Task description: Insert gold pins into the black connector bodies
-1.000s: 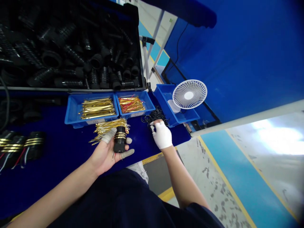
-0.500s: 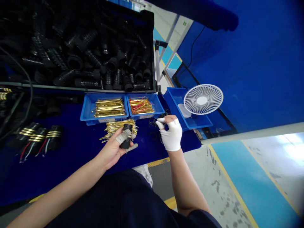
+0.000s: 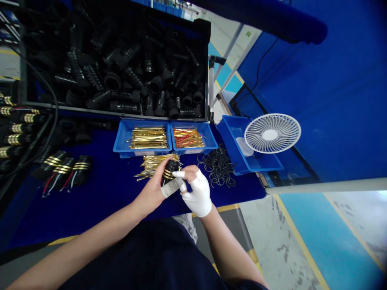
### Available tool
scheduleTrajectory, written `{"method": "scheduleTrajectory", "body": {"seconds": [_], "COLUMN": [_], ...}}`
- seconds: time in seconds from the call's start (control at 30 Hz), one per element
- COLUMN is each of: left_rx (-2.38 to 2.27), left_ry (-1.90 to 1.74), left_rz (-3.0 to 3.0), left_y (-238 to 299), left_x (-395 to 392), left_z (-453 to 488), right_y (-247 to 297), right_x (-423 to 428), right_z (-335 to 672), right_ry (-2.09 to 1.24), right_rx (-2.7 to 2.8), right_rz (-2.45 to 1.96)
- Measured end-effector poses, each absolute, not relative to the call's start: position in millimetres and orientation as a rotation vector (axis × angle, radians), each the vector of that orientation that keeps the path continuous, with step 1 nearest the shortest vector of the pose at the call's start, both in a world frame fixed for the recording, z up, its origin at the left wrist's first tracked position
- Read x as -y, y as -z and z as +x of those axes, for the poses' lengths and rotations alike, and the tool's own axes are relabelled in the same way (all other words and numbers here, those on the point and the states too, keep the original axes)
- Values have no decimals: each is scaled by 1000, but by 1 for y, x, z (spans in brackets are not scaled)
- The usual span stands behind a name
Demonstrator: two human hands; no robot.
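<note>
My left hand (image 3: 155, 188), with tape around a finger, is wrapped round a black cylindrical part with gold bands (image 3: 171, 166). My right hand (image 3: 198, 194), in a white glove with some fingertips bare, is pinched against the side of that part. What lies between its fingers, if anything, is too small to make out. Just behind my left hand is a loose bundle of gold strips (image 3: 149, 164) on the blue cloth. A heap of thin black rings (image 3: 220, 166) lies to the right of my right hand.
Two blue bins hold gold strips (image 3: 148, 137) and red-and-gold strips (image 3: 188, 138). Behind them stands a large black crate (image 3: 121, 110) of ribbed black parts. A white fan (image 3: 272, 133) stands over a blue bin (image 3: 231, 139) at right. Several gold-banded parts (image 3: 81, 169) lie left.
My right hand has moved left from beside the black rings to the part in my left hand. The left hand has turned the part, so its gold bands show. The view has shifted slightly.
</note>
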State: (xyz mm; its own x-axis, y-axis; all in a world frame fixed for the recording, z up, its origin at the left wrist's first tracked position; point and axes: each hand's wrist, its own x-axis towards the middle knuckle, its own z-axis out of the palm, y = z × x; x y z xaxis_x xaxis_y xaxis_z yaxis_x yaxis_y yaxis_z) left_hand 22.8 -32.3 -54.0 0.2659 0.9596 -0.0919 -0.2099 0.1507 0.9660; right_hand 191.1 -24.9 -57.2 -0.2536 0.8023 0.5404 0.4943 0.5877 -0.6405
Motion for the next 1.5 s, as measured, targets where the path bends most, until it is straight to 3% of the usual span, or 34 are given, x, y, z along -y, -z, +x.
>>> {"method": "scheduleTrajectory", "body": {"seconds": [0.2,0.33,0.47,0.63,0.73,0.87,0.93,1.17,1.5], "left_rx": [-953,-847,-975,-694,-631,-725,-753,-937,-977], "left_ry": [-997,-845,-929,-553,-611,-730,-755,-887,-992], "left_rz": [1098,1142,1160,554,356,260,278,570,1033], "left_y": [48,36,38,52,51,43,41,44,68], "left_x": [29,33,41,48,44,37,35,39,38], "left_z": [18,13,13,20,23,23,22,26,18], "right_y": [56,56,49,45,51,73,84,66,62], "right_x": [27,28,28,27,24,13,8,22,42], "right_z": [191,189,183,186,206,244,254,221,195], "right_ry": [-832,-1171,-1118,-1231,-1048,-413,-279,-381,-137], "right_rx": [1570,1569,1609,1671,1819,1941,1967,1941,2067], "right_rz": [-1280,-1204,-1109,-1025,-1201,-1926,-2142,-1410,-1183]}}
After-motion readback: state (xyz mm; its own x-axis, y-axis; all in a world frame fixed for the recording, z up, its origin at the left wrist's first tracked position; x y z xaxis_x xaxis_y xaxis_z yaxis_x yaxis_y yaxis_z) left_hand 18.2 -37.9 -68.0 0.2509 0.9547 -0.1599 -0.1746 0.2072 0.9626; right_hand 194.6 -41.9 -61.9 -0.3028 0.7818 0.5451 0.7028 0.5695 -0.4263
